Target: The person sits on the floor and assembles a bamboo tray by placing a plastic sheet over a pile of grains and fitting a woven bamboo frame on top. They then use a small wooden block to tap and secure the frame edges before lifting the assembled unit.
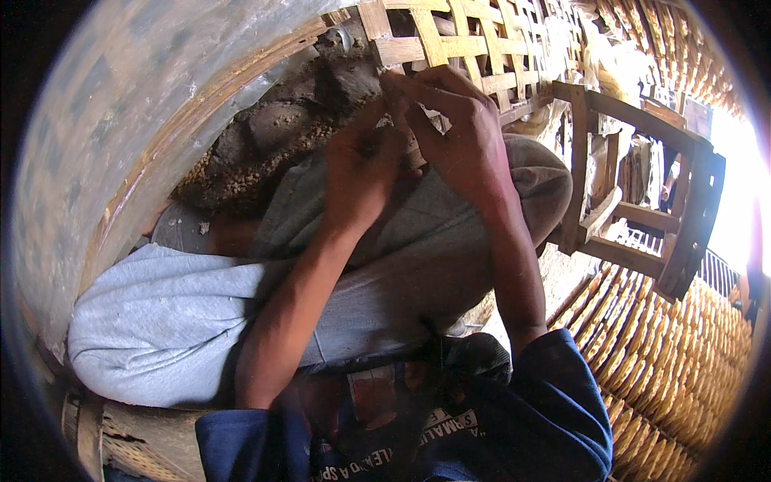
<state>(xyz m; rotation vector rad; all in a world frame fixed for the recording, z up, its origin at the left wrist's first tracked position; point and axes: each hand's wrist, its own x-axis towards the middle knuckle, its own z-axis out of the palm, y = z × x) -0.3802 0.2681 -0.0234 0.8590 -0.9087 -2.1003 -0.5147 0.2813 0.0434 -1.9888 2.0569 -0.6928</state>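
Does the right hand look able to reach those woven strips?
Probably yes: the right hand is up beside the woven strips, and nothing seems to block the way between them.

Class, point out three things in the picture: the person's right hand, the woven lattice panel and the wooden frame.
Right hand (472, 135): head view, on the back of the hand.
Woven lattice panel (466, 46): head view, where two strips cross.
Wooden frame (646, 217): head view, on a rail.
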